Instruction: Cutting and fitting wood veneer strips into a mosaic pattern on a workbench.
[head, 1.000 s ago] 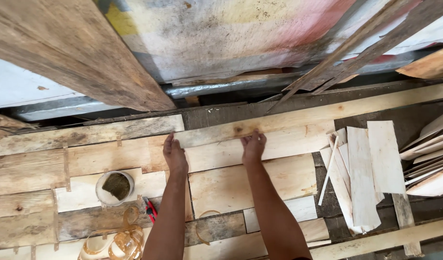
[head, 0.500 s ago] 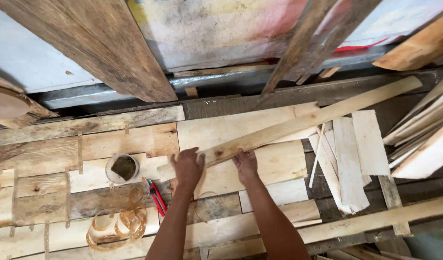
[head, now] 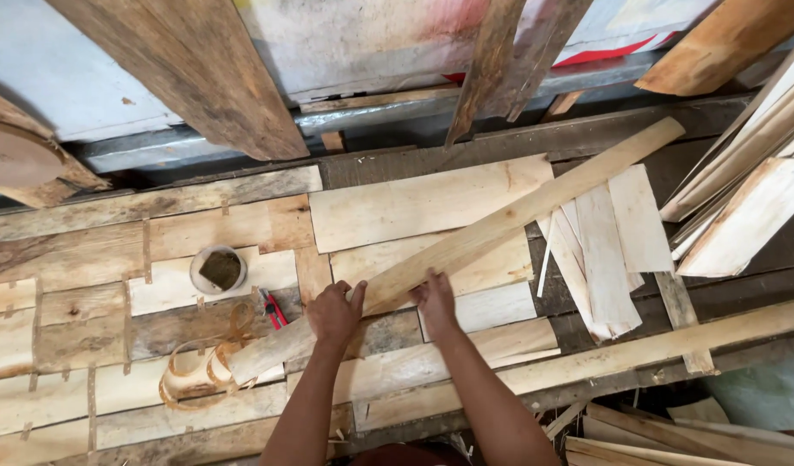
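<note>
A long pale wooden plank point(head: 509, 220) lies slanted across the workbench, its far end up at the right and its near end low at the left. My left hand point(head: 334, 314) grips it near the lower end. My right hand point(head: 435, 301) holds its edge a little further up. Under the plank lie wide pale boards point(head: 414, 203) set side by side on the bench.
A small round tub point(head: 218, 268) and a red-handled tool point(head: 273, 308) sit left of my hands, with curled wood strips point(head: 197, 373) below them. Thin pale slats point(head: 608, 246) are piled at the right. Rough dark planks point(head: 198, 78) lean overhead. Another long plank point(head: 630, 349) runs along the front.
The long plank lay flat along the bench with both hands pressed on it; now it is lifted and turned to a slant, and both hands have drawn nearer to me.
</note>
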